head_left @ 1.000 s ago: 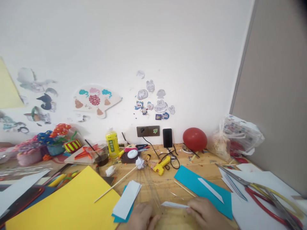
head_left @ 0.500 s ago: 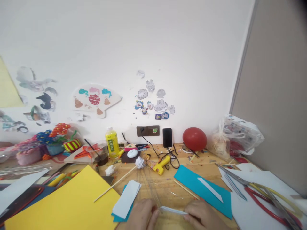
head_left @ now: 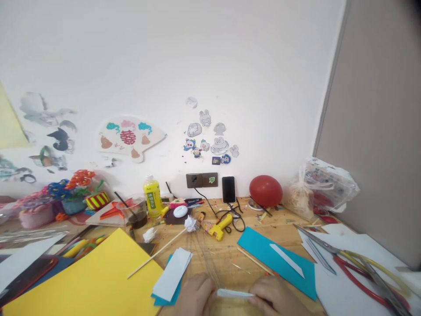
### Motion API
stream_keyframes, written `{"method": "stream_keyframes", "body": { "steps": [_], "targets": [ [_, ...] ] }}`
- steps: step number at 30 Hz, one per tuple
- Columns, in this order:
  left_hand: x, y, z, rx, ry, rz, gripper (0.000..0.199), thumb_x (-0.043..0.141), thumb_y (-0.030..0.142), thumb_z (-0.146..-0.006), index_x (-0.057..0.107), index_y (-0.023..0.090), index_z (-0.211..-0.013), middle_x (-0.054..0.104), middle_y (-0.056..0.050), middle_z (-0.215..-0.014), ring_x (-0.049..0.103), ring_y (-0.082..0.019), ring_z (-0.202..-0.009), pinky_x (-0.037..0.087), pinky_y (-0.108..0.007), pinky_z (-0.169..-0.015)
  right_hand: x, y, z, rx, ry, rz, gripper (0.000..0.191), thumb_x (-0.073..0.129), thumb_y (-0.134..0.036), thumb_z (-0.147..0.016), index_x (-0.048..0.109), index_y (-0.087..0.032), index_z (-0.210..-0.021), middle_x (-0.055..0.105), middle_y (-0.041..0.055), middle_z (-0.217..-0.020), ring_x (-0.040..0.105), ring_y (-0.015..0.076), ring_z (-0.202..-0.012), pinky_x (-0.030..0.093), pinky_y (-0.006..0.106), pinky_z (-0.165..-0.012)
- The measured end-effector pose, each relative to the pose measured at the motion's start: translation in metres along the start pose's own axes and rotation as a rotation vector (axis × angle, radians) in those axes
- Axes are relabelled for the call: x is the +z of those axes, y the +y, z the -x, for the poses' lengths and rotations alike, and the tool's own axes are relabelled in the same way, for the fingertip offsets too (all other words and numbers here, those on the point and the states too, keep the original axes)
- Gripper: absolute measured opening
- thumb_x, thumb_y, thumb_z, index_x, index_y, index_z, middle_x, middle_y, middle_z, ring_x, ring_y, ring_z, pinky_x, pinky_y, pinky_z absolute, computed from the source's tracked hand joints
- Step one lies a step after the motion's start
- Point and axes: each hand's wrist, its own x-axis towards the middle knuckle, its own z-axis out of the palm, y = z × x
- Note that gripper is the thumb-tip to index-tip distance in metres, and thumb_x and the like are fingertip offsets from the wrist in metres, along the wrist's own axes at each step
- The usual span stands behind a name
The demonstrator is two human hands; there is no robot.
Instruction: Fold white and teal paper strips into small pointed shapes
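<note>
A narrow folded strip of white paper (head_left: pixel 235 293) stretches between my two hands, low over the wooden table. My left hand (head_left: pixel 196 295) pinches its left end, and my right hand (head_left: pixel 274 296) grips the other end between thumb and fingers. Beside my left hand lie white paper pieces (head_left: pixel 173 274) stacked on blue ones. Just beyond my right hand is a blue paper sheet (head_left: pixel 279 263) with a white strip (head_left: pixel 287 260) on top. A wooden stick (head_left: pixel 255 260) rests along that sheet's near edge.
A yellow sheet (head_left: pixel 85 281) covers the left, crossed by a stick with a white paper flower (head_left: pixel 190 224). Large scissors (head_left: pixel 358 263) lie on white paper at right. Farther back are a yellow glue gun (head_left: pixel 221 228), a drink bottle (head_left: pixel 152 196), a phone (head_left: pixel 229 189) and a red balloon (head_left: pixel 265 191).
The paper strip has turned slightly, so more of its face shows and it lies more level. My right hand has shifted a little to the left; the view has moved slightly.
</note>
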Motion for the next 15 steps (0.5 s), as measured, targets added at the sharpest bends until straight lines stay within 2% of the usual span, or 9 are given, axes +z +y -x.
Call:
{"method": "stream_keyframes", "body": {
  "steps": [6, 8, 11, 13, 15],
  "targets": [
    [0.003, -0.005, 0.000, 0.045, 0.021, -0.034, 0.020, 0.038, 0.017, -0.082, 0.051, 0.021, -0.067, 0.060, -0.002, -0.073, 0.054, -0.015, -0.069, 0.042, -0.023, -0.062, 0.000, -0.003, 0.001, 0.009, 0.045, 0.018, 0.031, 0.038, -0.029, -0.084, 0.060, -0.018, -0.065, 0.064, 0.0025, -0.066, 0.056, 0.0139, -0.062, 0.037, 0.020, -0.058],
    [0.002, -0.009, 0.001, 0.004, 0.033, -0.065, 0.018, 0.039, 0.017, -0.080, 0.054, 0.021, -0.072, 0.061, -0.003, -0.076, 0.055, -0.016, -0.071, 0.043, -0.025, -0.064, 0.000, 0.002, 0.000, 0.026, 0.094, 0.032, 0.035, 0.034, -0.030, -0.085, 0.059, -0.018, -0.064, 0.064, 0.0024, -0.065, 0.056, 0.0141, -0.061, 0.037, 0.021, -0.057],
    [-0.002, -0.020, 0.003, -0.181, 0.087, -0.219, 0.022, 0.041, 0.015, -0.077, 0.056, 0.019, -0.093, 0.061, -0.008, -0.095, 0.055, -0.020, -0.087, 0.041, -0.031, -0.077, -0.003, 0.017, -0.001, 0.143, 0.318, 0.093, 0.039, 0.028, -0.030, -0.088, 0.058, -0.018, -0.067, 0.063, 0.0045, -0.067, 0.056, 0.0163, -0.065, 0.039, 0.024, -0.060],
    [-0.006, -0.028, 0.003, -0.316, 0.071, -0.365, 0.032, 0.040, 0.013, -0.076, 0.053, 0.016, -0.105, 0.057, -0.011, -0.108, 0.050, -0.024, -0.100, 0.037, -0.036, -0.086, -0.008, 0.031, -0.002, 0.256, 0.493, 0.179, 0.036, 0.028, -0.030, -0.088, 0.058, -0.017, -0.070, 0.062, 0.0076, -0.072, 0.056, 0.0193, -0.069, 0.040, 0.028, -0.065],
    [-0.011, -0.033, 0.003, -0.419, 0.012, -0.480, 0.036, 0.038, 0.013, -0.077, 0.050, 0.011, -0.111, 0.055, -0.014, -0.113, 0.047, -0.027, -0.106, 0.035, -0.039, -0.088, -0.013, 0.043, -0.002, 0.291, 0.582, 0.294, 0.028, 0.034, -0.026, -0.085, 0.059, -0.015, -0.079, 0.062, 0.0102, -0.077, 0.054, 0.0228, -0.075, 0.039, 0.033, -0.071]
  ]
}}
